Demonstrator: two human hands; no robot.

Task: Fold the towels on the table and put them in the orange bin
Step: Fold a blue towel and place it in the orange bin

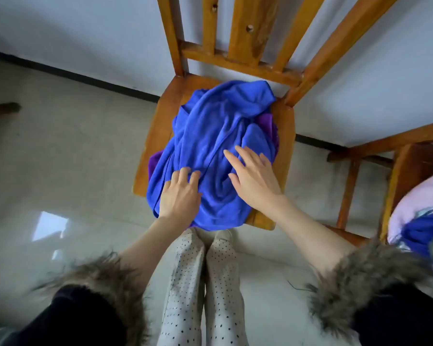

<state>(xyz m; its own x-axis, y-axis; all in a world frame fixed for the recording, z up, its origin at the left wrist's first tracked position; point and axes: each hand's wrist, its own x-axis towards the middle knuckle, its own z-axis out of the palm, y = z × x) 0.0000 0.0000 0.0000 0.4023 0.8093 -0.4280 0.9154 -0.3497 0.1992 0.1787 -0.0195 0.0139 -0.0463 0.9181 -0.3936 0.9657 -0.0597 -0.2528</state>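
The crumpled royal-blue microfibre towel (218,151) lies in a rumpled heap on the seat of the orange-brown wooden slat-back chair (158,126), covering most of the seat and spilling over its front edge toward you. A purple towel (268,123) sits under it, peeking out near the seat's right edge and again at the left edge. Your left hand (180,193) rests on the blue towel close to the seat's front-left corner, fingers bent slightly onto the cloth; you cannot tell from here whether they pinch a fold or only press. Your right hand (253,176) lies flat on the towel toward the front-right of the seat, fingers straight and spread, holding nothing. The 2 hands are apart, with a ridge of cloth between them. At the right edge of view a second wooden chair (395,176) carries a pale pink bundle (418,196) with more blue cloth (420,231) on it. Your fur-trimmed dark sleeves (360,280) and dotted white trousers (183,283) fill the bottom, above a glossy grey tile floor (60,158).
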